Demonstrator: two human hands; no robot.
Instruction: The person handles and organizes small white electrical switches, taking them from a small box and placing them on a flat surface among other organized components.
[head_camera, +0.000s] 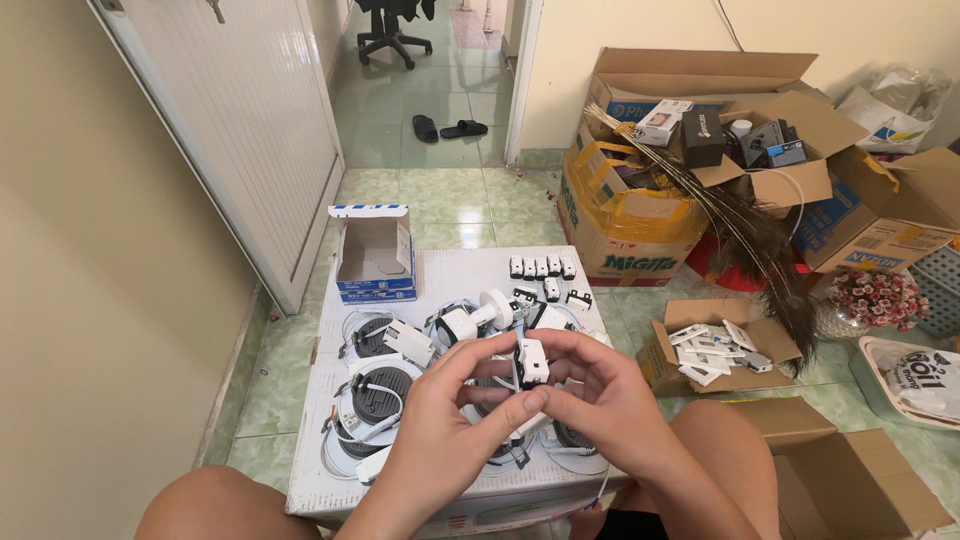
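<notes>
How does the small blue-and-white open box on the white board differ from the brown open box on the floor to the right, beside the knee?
The blue-and-white box stands on the white board; the brown box sits on the tiled floor. The blue-and-white box looks empty inside, while the brown box holds many small white parts. The blue-and-white box is taller and narrower; the brown one is low and wide. Both are cardboard with flaps open.
</notes>
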